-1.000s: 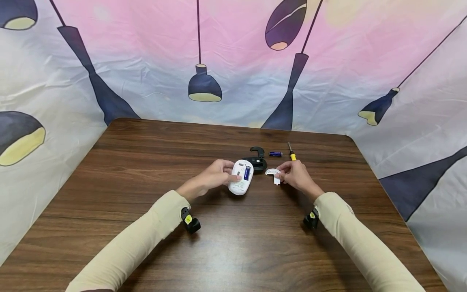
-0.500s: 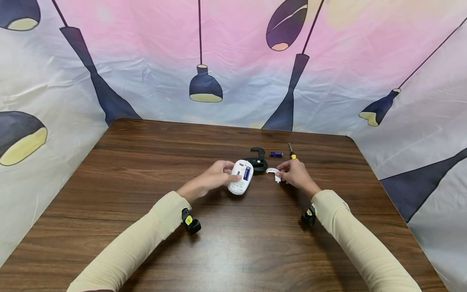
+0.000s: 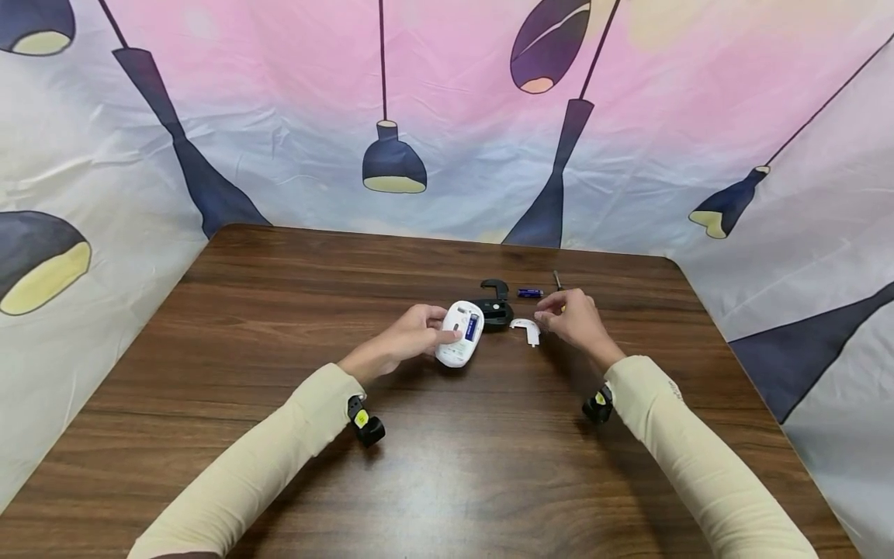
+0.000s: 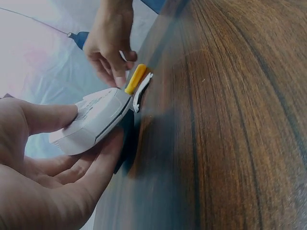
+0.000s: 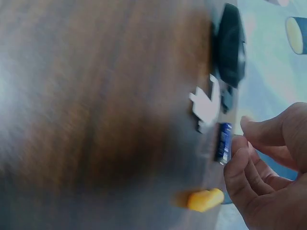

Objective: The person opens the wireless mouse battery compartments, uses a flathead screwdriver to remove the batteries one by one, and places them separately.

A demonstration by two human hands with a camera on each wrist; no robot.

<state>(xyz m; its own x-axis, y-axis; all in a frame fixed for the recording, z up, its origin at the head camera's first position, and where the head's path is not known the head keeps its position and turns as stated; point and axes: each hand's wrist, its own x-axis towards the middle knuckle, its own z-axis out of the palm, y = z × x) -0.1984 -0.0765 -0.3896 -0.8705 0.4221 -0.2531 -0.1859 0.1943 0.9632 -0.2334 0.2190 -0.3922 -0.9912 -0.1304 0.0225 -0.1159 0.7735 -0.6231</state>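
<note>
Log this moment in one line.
left hand: holds white oval plastic mouse | right hand: empty, near yellow-handled screwdriver | white curved plastic cover: on brown wooden table

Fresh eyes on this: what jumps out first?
The white mouse, held underside up in the left hand, a blue battery exposed in it. Next, the white cover lying on the table between that mouse and the right hand. Behind, big dark lamps on a pink-and-blue backdrop.

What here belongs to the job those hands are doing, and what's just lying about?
Likely the job:
white oval plastic mouse, in the left hand
blue cylindrical battery in the mouse's slot
white curved plastic cover

Apparently lying about:
black rounded mouse
black curved plastic cover
second blue cylindrical battery
yellow-handled metal screwdriver
</note>
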